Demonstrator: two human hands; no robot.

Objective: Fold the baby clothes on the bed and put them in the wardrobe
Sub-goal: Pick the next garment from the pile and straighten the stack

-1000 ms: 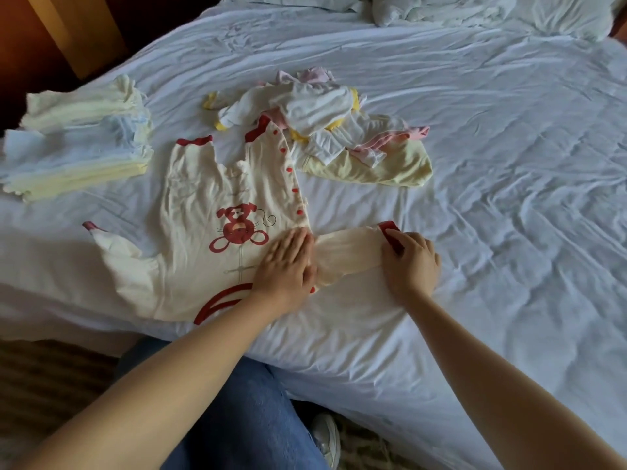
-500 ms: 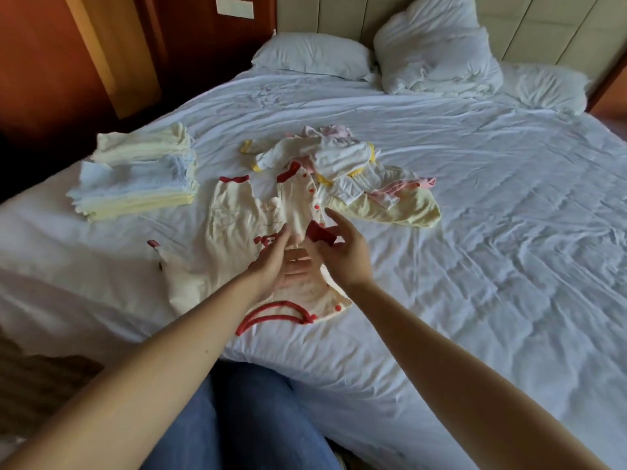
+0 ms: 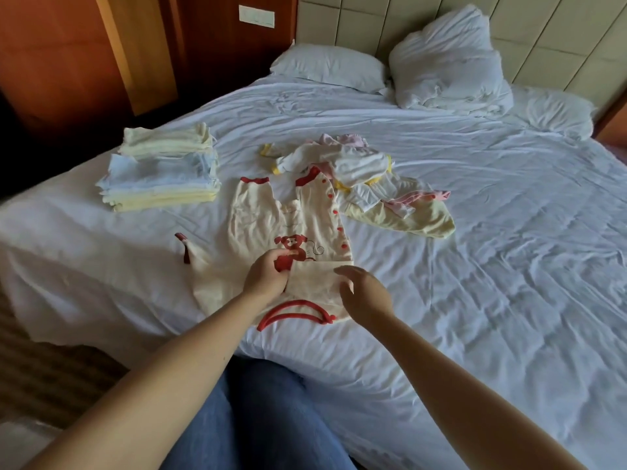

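A folded stack (image 3: 159, 171) lies near the left edge of the bed (image 3: 492, 266); a loose heap (image 3: 366, 178) is not yet folded. The left hand (image 3: 268, 278) pinches the half-folded romper (image 3: 291, 225), and the right hand (image 3: 364, 293) is open above it. The wardrobe step is not begun.

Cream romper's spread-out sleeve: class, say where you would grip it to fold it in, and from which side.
Pinch the red cuff at the tip of the sleeve, coming from the left of the romper. The sleeve lies stretched out that way, clear of the other clothes; the cuff is its free end, so it should fold across easily.
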